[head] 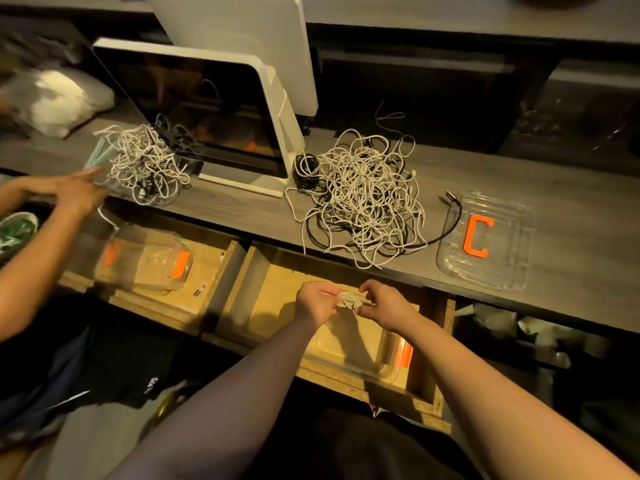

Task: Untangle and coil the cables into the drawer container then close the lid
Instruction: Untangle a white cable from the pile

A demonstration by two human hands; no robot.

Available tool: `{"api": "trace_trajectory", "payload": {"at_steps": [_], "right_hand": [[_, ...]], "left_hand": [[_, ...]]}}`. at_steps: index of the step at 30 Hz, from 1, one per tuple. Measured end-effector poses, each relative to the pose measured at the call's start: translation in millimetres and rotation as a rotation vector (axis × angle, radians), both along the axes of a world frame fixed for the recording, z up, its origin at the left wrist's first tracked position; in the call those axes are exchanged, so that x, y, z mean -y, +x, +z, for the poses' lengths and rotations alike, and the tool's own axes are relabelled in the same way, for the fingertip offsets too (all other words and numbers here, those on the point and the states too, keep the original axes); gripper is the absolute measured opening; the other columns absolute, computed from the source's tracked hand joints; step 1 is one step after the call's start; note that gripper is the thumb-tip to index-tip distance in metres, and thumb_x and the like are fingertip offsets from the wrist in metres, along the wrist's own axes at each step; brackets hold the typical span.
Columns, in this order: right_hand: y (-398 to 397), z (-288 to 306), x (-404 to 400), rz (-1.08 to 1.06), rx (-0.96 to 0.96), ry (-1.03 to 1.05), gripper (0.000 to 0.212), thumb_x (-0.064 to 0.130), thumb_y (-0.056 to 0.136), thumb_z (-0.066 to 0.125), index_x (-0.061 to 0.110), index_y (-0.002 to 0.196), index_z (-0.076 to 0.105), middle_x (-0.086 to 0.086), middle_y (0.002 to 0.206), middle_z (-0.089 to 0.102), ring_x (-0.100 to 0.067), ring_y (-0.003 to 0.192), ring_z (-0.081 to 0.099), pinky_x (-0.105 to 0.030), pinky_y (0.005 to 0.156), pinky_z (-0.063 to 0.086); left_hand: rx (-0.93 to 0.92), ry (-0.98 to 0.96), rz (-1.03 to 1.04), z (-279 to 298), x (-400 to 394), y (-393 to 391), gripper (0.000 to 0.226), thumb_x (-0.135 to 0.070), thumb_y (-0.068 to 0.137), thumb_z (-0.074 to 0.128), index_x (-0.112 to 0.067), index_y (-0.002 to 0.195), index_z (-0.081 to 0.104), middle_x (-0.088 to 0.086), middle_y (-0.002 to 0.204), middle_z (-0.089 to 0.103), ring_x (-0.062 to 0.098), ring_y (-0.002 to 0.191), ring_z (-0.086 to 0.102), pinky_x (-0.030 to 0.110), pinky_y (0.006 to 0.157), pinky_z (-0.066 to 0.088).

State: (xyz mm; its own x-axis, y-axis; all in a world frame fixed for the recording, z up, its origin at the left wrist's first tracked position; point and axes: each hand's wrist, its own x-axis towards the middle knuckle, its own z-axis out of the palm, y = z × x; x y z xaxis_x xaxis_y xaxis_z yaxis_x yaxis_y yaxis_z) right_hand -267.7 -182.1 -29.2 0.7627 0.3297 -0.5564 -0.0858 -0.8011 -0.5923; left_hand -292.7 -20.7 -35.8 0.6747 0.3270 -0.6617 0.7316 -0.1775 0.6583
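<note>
In the head view, your left hand (317, 303) and right hand (384, 303) both pinch a small white coiled cable (349, 300) above the clear container (360, 348) in the open drawer (429, 382), so you seem to be finishing a coil; next lower it inside, then return to the tangled cable pile (360, 199) beside the lid (485, 240).

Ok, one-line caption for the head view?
Both hands, left hand and right hand, hold a coiled white cable over the drawer container.

Big tangled heap of white and black cables (360, 199) on the counter, small white coiled cable (349, 300) pinched above the clear plastic drawer container (388, 362), clear lid (485, 268) lying off.
</note>
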Motion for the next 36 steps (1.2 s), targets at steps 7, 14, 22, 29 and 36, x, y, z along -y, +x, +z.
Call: {"api": "trace_trajectory", "payload": {"at_steps": [7,14,22,29,36], "right_hand": [[40.2,11.1,-13.9,-0.139,0.071,0.075,0.055,0.029,0.092,0.068,0.009,0.139,0.047,-0.015,0.135,0.058,-0.029,0.124,0.054,-0.035,0.102,0.044],[82.8,13.2,-44.2,-0.069,0.131,0.008,0.035,0.018,0.097,0.059,0.006,0.129,0.056,-0.015,0.120,0.065,-0.032,0.114,0.059,-0.035,0.092,0.045],[101.5,-8.6,-53.5,-0.244,0.051,0.086,0.019,0.025,0.099,0.057,0.009,0.092,0.066,-0.011,0.084,0.067,-0.025,0.078,0.059,-0.032,0.065,0.036],[128.6,20.9,-57.4,-0.608,0.092,0.366,0.026,0.020,0.100,0.056,0.019,0.074,0.058,0.008,0.060,0.057,-0.008,0.056,0.052,-0.028,0.059,0.042],[141.6,73.9,-50.1,-0.782,0.121,0.628,0.020,0.024,0.099,0.057,0.014,0.085,0.067,0.014,0.050,0.047,-0.003,0.046,0.038,-0.022,0.051,0.030]], "left_hand": [[0.080,-0.014,0.038,-3.2,-21.1,37.1,0.023,0.008,0.091,0.060,-0.006,0.105,0.071,0.010,0.098,0.068,0.019,0.077,0.064,0.025,0.061,0.055],[0.202,0.202,-0.330,-12.1,-31.6,85.0,0.029,0.000,0.081,0.074,-0.012,0.108,0.075,0.004,0.104,0.069,0.015,0.090,0.062,0.025,0.083,0.050],[0.234,0.102,-0.445,-21.8,-41.2,121.9,0.009,-0.014,0.090,0.069,-0.019,0.084,0.065,0.003,0.076,0.064,0.013,0.070,0.058,0.020,0.061,0.042],[0.280,-0.069,-0.242,-13.3,-48.4,145.3,0.017,-0.009,0.100,0.057,-0.016,0.086,0.062,0.004,0.073,0.062,0.010,0.065,0.051,0.011,0.053,0.037],[0.368,-0.088,-0.050,17.5,-51.5,166.6,0.019,-0.004,0.101,0.051,-0.010,0.095,0.068,0.001,0.092,0.070,0.002,0.080,0.062,0.009,0.071,0.043]]}}
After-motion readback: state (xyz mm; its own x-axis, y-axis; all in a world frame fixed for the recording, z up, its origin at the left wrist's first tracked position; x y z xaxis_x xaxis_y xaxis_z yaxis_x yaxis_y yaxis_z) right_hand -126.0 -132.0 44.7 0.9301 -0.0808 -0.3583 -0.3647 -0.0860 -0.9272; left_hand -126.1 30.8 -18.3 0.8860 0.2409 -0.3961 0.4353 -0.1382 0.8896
